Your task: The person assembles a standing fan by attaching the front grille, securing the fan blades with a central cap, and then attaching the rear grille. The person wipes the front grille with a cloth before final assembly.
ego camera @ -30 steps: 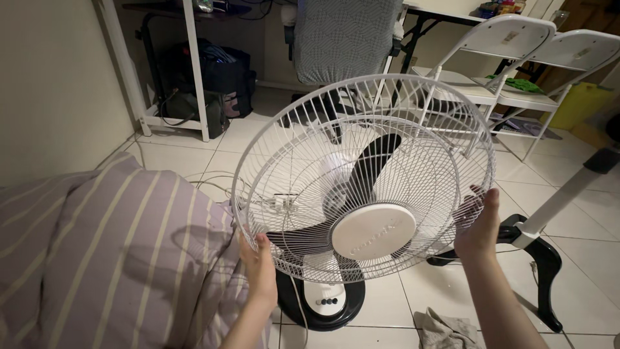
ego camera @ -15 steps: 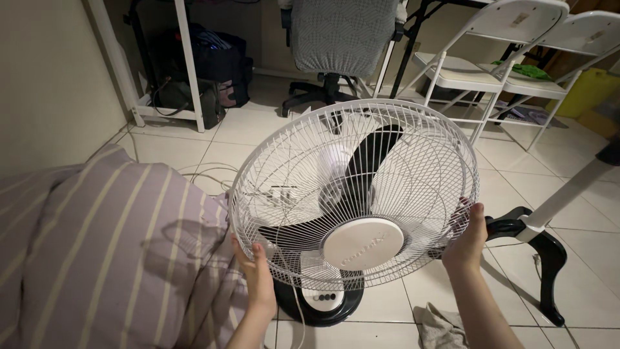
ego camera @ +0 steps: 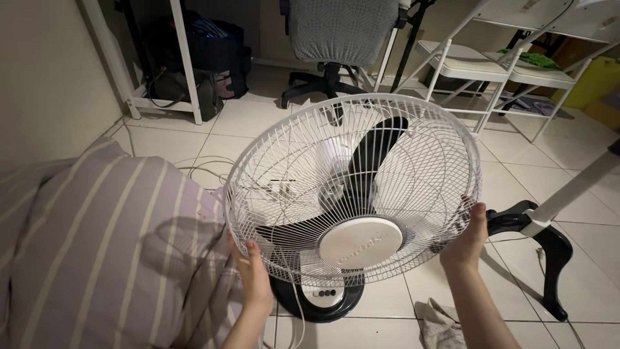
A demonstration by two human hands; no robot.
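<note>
Left hand: yours, clamped on the white fan grille at its lower-left rim.
Right hand: clamped on the right rim.
Grille: frame centre, between both hands, tilted over the black fan base.

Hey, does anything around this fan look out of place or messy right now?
Yes. A crumpled grey cloth lies on the floor tiles by the fan's black base, and white cables trail loosely across the floor behind the striped bedding. The left hand and right hand grip the white fan grille, which tilts upward.
</note>
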